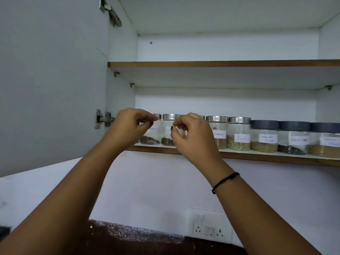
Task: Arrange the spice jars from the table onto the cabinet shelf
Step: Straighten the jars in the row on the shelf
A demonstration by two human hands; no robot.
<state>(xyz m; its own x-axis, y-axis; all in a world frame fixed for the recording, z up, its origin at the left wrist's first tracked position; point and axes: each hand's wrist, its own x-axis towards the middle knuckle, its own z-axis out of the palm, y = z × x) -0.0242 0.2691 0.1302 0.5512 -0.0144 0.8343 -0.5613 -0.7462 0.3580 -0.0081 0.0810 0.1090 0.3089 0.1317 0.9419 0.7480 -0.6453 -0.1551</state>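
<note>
A row of several clear spice jars with paper labels stands on the lower cabinet shelf [276,159]. The left ones have silver lids, such as the jar [168,126] between my hands and the fennel-coloured jar [238,137]. Three jars at the right have dark grey lids [264,124]. My left hand [128,127] hovers in front of the leftmost jars with its fingers loosely curled and nothing in them. My right hand [193,137] is raised beside it, also loosely curled with nothing in it, and covers part of another silver-lidded jar.
The upper shelf [220,63] shows no objects. The cabinet door [55,80] stands swung out at the left on a metal hinge [103,118]. Below are a white wall, a switch and socket plate [211,229] and a dark countertop [147,242].
</note>
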